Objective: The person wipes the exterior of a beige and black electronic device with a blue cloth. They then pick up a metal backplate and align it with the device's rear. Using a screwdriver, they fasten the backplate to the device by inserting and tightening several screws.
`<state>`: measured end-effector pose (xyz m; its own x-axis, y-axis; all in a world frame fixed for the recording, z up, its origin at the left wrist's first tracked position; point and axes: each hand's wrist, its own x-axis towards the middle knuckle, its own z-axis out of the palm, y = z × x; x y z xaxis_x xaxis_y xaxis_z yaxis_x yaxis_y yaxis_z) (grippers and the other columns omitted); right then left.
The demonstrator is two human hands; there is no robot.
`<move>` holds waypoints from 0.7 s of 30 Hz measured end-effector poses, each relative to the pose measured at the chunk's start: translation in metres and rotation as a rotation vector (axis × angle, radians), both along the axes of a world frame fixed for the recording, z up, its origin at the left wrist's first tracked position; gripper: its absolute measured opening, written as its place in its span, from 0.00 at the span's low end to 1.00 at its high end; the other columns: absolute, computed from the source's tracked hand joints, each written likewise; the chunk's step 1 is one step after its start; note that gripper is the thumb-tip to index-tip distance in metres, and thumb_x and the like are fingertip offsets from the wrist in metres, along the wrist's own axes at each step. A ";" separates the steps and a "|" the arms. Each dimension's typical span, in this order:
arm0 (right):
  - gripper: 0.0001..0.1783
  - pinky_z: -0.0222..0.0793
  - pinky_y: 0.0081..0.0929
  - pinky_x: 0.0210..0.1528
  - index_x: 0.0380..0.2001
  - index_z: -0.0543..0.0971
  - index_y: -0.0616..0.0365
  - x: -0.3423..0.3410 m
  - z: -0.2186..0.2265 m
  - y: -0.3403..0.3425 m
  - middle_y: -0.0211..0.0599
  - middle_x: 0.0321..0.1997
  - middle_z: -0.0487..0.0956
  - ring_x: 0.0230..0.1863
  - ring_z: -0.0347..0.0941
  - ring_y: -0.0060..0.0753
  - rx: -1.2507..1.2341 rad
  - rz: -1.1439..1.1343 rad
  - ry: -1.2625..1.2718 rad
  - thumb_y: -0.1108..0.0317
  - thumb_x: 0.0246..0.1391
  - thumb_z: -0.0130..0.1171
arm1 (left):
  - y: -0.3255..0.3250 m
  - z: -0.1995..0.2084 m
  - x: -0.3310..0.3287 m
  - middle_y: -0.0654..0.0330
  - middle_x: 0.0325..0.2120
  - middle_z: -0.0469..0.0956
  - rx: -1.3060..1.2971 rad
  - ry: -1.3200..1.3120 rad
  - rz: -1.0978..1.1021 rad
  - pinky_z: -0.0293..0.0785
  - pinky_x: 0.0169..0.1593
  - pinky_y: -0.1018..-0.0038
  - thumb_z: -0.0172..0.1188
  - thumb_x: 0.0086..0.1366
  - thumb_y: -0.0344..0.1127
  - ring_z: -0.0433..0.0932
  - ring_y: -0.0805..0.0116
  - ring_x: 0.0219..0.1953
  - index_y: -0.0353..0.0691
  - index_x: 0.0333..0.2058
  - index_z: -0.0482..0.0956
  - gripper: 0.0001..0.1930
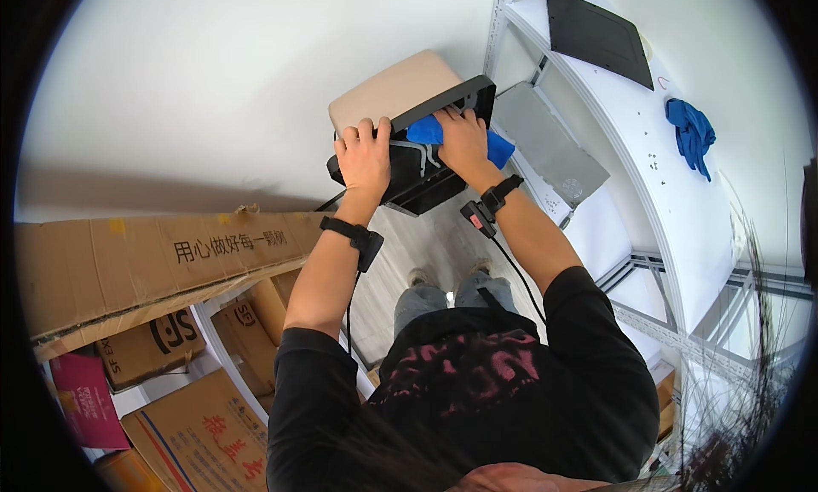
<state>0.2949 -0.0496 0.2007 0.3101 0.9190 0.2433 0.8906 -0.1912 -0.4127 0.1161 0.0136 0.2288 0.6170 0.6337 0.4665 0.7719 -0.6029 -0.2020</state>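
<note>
In front of me is a black box-like piece (422, 195) with a raised rim and curved grey metal parts inside. Its exact kind is not clear. My left hand (365, 157) is closed over its left part, fingers hooked over the upper rim. A blue cloth (500, 149) is bunched under my right hand (464, 143), which presses it against the inside of the black piece; the palm side is hidden. Just behind the rim shows a beige padded block (396, 90), partly covered by the black piece. Each wrist wears a black strap with a small device and cable.
A white shelf (609, 109) curves along the right, bearing a flat black panel (599, 39), a second blue cloth (691, 134) and scattered small bits. Below it lies a grey panel (550, 143). Cardboard boxes (192, 432) fill a rack at lower left, beneath a long cardboard strip (162, 258).
</note>
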 end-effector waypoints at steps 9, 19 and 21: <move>0.33 0.65 0.46 0.52 0.53 0.76 0.48 -0.001 0.002 0.002 0.34 0.55 0.78 0.55 0.68 0.50 -0.028 0.014 0.048 0.77 0.37 0.62 | -0.002 -0.002 -0.001 0.63 0.40 0.70 -0.032 -0.017 0.010 0.62 0.43 0.64 0.61 0.50 0.27 0.68 0.59 0.42 0.52 0.48 0.73 0.24; 0.35 0.64 0.46 0.54 0.55 0.75 0.49 -0.007 -0.003 -0.003 0.35 0.57 0.76 0.56 0.68 0.51 -0.002 0.016 0.047 0.78 0.36 0.60 | -0.005 -0.002 0.003 0.64 0.40 0.70 -0.021 -0.052 0.006 0.62 0.41 0.64 0.61 0.49 0.25 0.69 0.60 0.41 0.52 0.49 0.73 0.26; 0.34 0.65 0.47 0.53 0.54 0.76 0.50 -0.014 -0.009 -0.004 0.38 0.55 0.77 0.55 0.68 0.51 0.092 0.049 0.028 0.79 0.36 0.57 | -0.004 -0.001 0.001 0.64 0.40 0.70 -0.019 -0.034 -0.002 0.62 0.41 0.64 0.61 0.48 0.25 0.69 0.60 0.41 0.52 0.49 0.73 0.26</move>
<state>0.2809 -0.0535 0.1916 0.2736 0.9073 0.3192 0.8857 -0.1083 -0.4514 0.1174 0.0096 0.2282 0.6020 0.6414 0.4756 0.7771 -0.6077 -0.1640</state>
